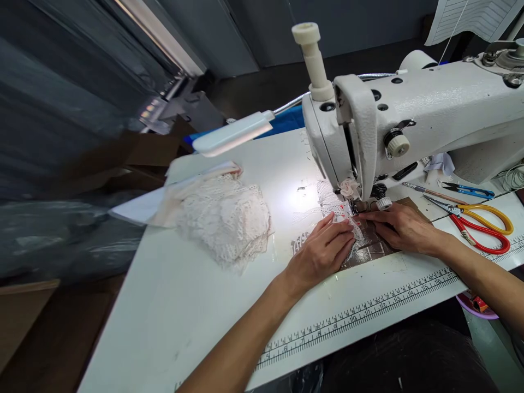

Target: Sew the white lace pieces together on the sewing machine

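Note:
A white lace piece [338, 208] with small pinkish-red marks lies under the needle area of a white sewing machine [426, 103]. My left hand [325, 244] rests flat on the lace, its fingers stretched toward the presser foot [352, 206]. Just right of the foot is my right hand [403, 226], its index finger extended to the lace's edge and its thumb lower down, over the shiny machine plate [370, 243]. No grip on anything shows in either hand. A ruffled pinkish scrap [350, 188] hangs at the machine head.
A pile of white lace pieces [229, 218] lies on the white table [164, 305] at left. Red-and-yellow-handled scissors [483, 218], blue thread snips [470, 190] and a pen-like stick [429, 192] lie at right. A lamp [233, 134] overhangs the back; a printed ruler [352, 322] lines the front edge.

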The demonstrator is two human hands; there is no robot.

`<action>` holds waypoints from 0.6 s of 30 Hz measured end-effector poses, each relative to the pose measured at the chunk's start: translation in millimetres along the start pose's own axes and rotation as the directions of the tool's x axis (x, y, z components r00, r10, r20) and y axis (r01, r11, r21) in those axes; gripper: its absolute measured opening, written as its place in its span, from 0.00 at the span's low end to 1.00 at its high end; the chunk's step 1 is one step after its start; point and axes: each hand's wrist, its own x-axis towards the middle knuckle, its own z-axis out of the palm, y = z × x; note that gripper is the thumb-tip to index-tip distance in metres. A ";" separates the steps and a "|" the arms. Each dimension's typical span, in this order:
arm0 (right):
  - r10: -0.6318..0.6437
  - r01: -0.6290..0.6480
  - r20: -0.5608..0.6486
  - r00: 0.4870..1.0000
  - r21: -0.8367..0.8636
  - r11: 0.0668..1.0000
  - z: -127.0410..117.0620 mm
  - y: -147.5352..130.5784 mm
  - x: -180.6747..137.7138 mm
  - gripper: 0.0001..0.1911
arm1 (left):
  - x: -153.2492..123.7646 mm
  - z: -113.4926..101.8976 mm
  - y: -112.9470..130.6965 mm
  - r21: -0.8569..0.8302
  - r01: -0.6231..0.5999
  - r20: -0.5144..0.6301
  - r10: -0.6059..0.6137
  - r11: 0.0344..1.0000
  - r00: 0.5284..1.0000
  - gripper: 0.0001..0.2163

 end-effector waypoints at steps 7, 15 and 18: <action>-0.148 0.153 0.070 0.987 -0.076 0.985 1.2 -0.6 -3.3 0.18 | -3.7 2.0 -0.3 0.026 0.017 -0.008 -0.017 1.000 1.000 0.04; -0.166 0.177 0.105 0.981 -0.104 0.979 1.6 -2.2 -3.3 0.18 | -1.6 0.0 0.5 0.029 0.011 -0.008 -0.011 1.000 1.000 0.04; -0.154 0.170 0.106 0.982 -0.161 0.972 3.8 -2.9 -3.3 0.18 | -2.1 0.7 0.5 0.023 0.012 -0.010 -0.012 1.000 1.000 0.04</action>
